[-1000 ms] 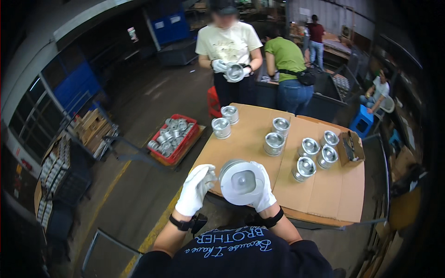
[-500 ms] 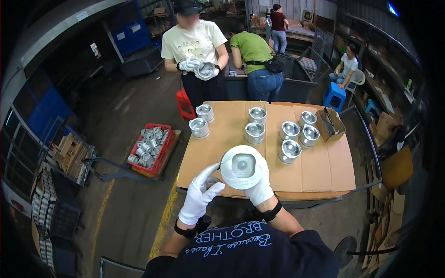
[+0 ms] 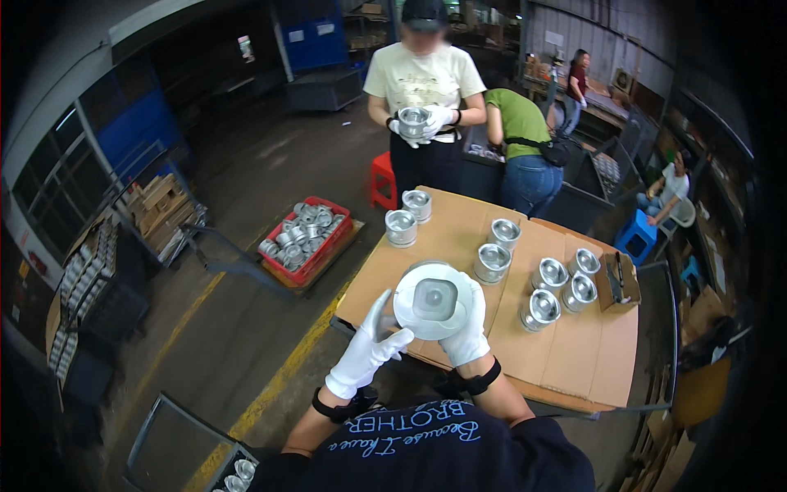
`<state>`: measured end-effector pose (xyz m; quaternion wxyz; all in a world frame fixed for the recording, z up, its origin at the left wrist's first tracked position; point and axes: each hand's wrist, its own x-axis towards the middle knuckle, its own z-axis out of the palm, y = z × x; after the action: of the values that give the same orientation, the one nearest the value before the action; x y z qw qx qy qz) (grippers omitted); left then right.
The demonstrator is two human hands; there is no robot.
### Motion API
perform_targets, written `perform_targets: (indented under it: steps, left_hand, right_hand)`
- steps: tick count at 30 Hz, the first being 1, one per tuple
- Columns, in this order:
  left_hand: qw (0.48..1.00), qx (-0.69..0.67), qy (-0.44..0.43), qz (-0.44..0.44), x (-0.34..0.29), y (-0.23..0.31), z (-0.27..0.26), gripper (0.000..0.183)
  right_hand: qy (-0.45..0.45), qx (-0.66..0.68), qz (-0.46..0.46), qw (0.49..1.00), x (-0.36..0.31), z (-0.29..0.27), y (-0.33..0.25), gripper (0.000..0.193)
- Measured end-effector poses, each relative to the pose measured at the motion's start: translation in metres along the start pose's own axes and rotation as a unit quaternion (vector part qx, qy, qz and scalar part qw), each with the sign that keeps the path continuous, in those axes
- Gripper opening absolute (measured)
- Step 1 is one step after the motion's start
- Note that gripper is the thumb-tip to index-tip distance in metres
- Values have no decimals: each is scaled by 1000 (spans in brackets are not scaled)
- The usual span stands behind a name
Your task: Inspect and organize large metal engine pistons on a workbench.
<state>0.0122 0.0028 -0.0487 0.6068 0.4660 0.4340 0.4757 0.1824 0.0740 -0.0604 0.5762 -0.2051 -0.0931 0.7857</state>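
A silvery engine piston, its round face with a square recess turned up, is held above the near edge of the cardboard. My right hand, in a white glove, grips it from the right and below; part of the fingers is hidden behind it. My left hand, also gloved, is at the piston's left side with thumb and fingers spread. Whether its fingertips touch the rim I cannot tell. More pistons stand upright on the cardboard: a pair at the left, a pair in the middle and several at the right.
A small cardboard box sits at the table's right end. Left of the cardboard-covered table is a red crate full of pistons on the floor. Across the table a person holds a piston; another in green bends over a bin.
My view has turned left, so the table and people appear farther right. The piston remains in my right hand, slightly tilted. My left hand has opened wider beside it.
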Motion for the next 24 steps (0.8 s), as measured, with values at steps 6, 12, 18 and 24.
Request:
perform_targets:
  steps: [6, 12, 18, 24]
  left_hand:
    - [969, -231, -73, -49, -12, 7, 9, 65]
    - [877, -447, -178, -9, -7, -40, -12, 75]
    - [924, -369, -93, 40, -4, -24, 7, 81]
    - [955, -284, -36, 75, -12, -11, 17, 66]
  right_hand:
    - [-83, -45, 19, 995, -7, 29, 5, 45]
    - [-169, -269, -162, 934, -5, 6, 14, 40]
    - [-277, -454, -338, 776, -26, 24, -9, 37]
    - [-194, -505, -399, 740, -50, 4, -4, 45]
